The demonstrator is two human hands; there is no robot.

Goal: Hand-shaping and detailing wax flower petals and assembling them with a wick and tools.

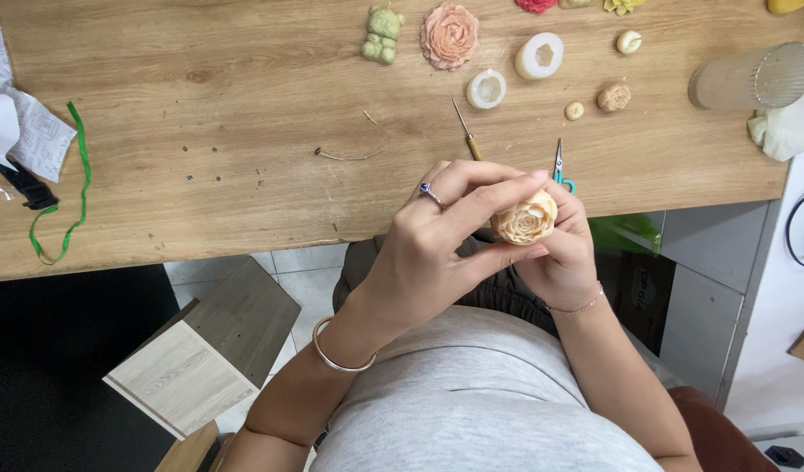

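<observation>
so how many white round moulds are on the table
2. One white mould lies near the table's middle by the pick tool; the other white mould sits up and right of it, beside the large peach rose. None seems hidden.

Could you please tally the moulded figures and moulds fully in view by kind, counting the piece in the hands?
Rose shapes: 2, the cream rose held in both hands, the pink rose on the table
Green bear: 1
White round moulds: 2
Small cream pieces: 3
Total: 8

Wooden table (201, 131) above pale tiled floor (288, 271).
</observation>
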